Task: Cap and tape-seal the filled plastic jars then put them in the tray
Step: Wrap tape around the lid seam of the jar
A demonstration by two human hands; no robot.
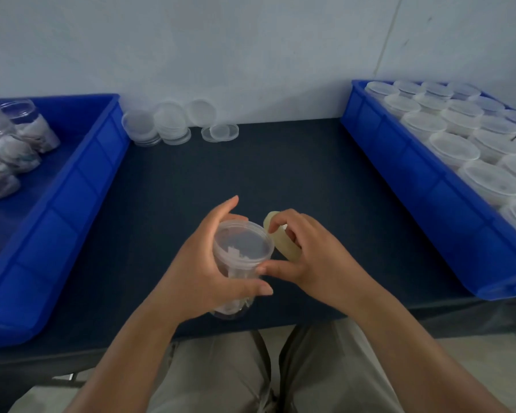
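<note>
Jar (240, 245) capped, gripped in my left hand (203, 263) over the counter's (280, 168) near edge, right hand (310, 251) pinching the tape roll (283, 245) at its lid rim: sealing apparently under way, traying pending; right tray (414, 186) nearly full of capped jars (456, 144), left tray (81, 186) holding seemingly uncapped jars (27, 123).

Clear glossy plastic jar (241, 257), translucent yellowish tape roll (282, 239), glossy blue plastic trays (81, 186), matt dark tabletop (251, 168).

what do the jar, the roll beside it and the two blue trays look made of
Jar: clear glossy plastic; its contents show through lid and wall.
Tape roll: translucent yellowish film, likely clear adhesive tape wound thick.
Left tray and right tray: opaque blue moulded plastic, ribbed walls, faint sheen.
</note>
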